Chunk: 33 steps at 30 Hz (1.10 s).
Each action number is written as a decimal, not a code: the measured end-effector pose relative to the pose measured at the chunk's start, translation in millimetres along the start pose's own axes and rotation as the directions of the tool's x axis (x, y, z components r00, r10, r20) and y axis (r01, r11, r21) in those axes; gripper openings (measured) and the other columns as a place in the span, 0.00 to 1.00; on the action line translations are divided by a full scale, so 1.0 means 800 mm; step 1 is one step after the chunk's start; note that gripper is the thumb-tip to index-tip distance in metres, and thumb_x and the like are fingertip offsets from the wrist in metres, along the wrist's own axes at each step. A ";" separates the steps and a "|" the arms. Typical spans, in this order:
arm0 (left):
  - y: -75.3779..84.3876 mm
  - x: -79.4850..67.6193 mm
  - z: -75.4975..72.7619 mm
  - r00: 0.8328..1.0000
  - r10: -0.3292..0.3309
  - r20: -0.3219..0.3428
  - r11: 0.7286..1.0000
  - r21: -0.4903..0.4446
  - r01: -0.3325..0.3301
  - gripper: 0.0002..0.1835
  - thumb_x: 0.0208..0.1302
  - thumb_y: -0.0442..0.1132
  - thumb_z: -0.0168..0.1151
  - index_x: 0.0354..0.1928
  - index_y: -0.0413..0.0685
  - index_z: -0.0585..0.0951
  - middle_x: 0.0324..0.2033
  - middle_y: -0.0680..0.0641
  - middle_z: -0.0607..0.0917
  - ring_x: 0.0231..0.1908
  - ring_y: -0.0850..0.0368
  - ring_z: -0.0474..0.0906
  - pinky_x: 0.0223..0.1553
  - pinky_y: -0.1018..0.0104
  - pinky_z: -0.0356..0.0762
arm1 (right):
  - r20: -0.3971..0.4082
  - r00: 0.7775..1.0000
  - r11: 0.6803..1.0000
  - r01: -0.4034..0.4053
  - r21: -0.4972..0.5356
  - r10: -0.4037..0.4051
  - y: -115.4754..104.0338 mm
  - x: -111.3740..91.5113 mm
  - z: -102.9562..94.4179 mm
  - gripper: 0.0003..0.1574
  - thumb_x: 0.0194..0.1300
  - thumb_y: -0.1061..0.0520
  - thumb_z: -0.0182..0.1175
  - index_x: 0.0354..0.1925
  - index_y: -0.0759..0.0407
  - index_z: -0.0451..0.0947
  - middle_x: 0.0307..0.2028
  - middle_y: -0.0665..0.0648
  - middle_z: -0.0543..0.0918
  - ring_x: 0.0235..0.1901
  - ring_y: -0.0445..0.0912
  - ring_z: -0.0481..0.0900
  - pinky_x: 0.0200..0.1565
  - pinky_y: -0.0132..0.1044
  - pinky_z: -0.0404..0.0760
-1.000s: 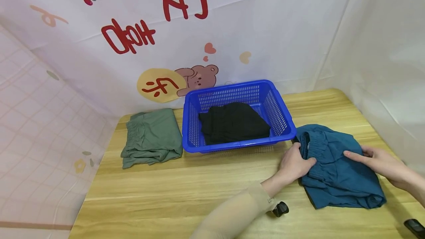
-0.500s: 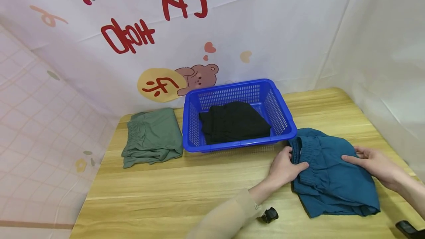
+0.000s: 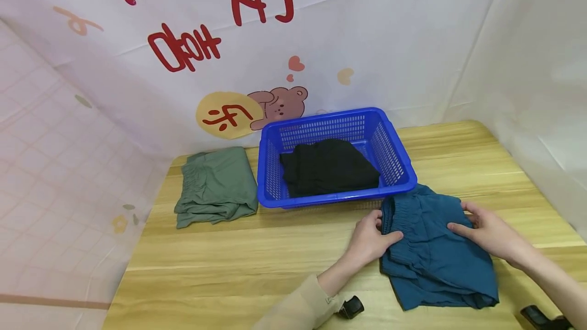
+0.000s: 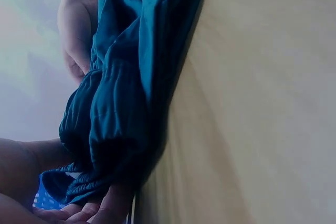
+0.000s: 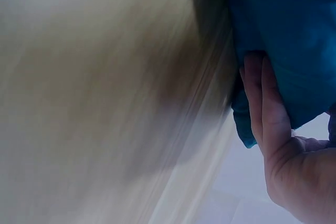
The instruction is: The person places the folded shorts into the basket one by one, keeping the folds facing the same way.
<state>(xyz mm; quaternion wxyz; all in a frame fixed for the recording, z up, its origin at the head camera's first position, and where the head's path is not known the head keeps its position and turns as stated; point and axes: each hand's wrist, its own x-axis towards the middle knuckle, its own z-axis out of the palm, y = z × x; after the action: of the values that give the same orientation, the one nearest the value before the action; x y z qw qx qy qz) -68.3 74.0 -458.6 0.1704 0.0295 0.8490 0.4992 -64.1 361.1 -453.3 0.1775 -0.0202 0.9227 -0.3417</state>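
Folded teal shorts (image 3: 440, 253) with a gathered elastic waistband are held between both hands at the right of the table in the head view. My left hand (image 3: 369, 239) grips the waistband end, thumb on top and fingers underneath. On the opposite side my right hand (image 3: 492, 232) holds the edge, its thumb lying on the cloth. The left wrist view shows the shorts (image 4: 118, 103) raised slightly at the waistband, with fingertips (image 4: 113, 203) under it. In the right wrist view, fingers (image 5: 270, 103) reach beneath the cloth (image 5: 299, 35).
A blue plastic basket (image 3: 337, 198) stands at the back middle, with folded black clothing (image 3: 330, 167) inside. Left of it lies a folded grey-green garment (image 3: 220, 185) with an elastic waist. The wooden table (image 3: 238, 274) meets a printed white curtain (image 3: 390, 24) behind.
Both hands have carried the teal shorts left and toward the front of the table. The basket and grey-green garment shift slightly right with the head camera's view.
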 end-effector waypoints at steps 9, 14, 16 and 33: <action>-0.026 -0.008 -0.027 1.000 0.005 0.010 0.998 -0.059 -0.004 0.36 0.62 0.45 0.76 0.69 0.38 0.76 0.57 0.37 0.87 0.46 0.58 0.83 0.51 0.61 0.85 | -0.063 0.994 0.995 0.089 -0.044 -0.092 -0.039 0.007 0.026 0.32 0.76 0.54 0.63 0.61 0.79 0.67 0.61 0.89 0.74 0.58 0.81 0.78 0.48 0.63 0.86; -0.040 -0.015 -0.046 0.999 0.011 0.035 0.998 -0.055 -0.009 0.37 0.63 0.44 0.75 0.70 0.36 0.75 0.58 0.34 0.86 0.48 0.53 0.85 0.53 0.56 0.86 | -0.081 0.984 0.987 0.155 -0.031 -0.157 -0.055 0.008 0.042 0.24 0.74 0.57 0.65 0.57 0.73 0.71 0.58 0.85 0.79 0.55 0.80 0.82 0.47 0.64 0.87; -0.045 -0.018 -0.055 0.999 0.007 0.046 0.999 -0.047 -0.005 0.37 0.64 0.44 0.75 0.70 0.35 0.74 0.59 0.33 0.86 0.51 0.50 0.85 0.55 0.53 0.86 | -0.072 0.984 0.986 0.162 -0.032 -0.164 -0.063 0.009 0.048 0.28 0.74 0.56 0.65 0.60 0.75 0.70 0.60 0.86 0.78 0.56 0.80 0.81 0.50 0.68 0.85; -0.064 -0.036 -0.154 0.991 -0.004 0.134 0.998 0.069 -0.005 0.37 0.67 0.44 0.72 0.72 0.33 0.72 0.64 0.29 0.81 0.64 0.35 0.80 0.65 0.38 0.79 | -0.052 0.961 0.960 0.275 0.047 -0.272 -0.146 0.026 0.097 0.29 0.71 0.56 0.68 0.61 0.74 0.74 0.56 0.74 0.85 0.52 0.65 0.88 0.51 0.63 0.87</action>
<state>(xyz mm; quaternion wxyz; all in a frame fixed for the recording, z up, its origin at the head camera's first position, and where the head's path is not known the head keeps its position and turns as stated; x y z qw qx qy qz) -74.8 -61.1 -440.5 0.2260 0.0692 0.8523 0.4666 -66.6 219.7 -439.8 0.1082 -0.1351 0.9054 -0.3878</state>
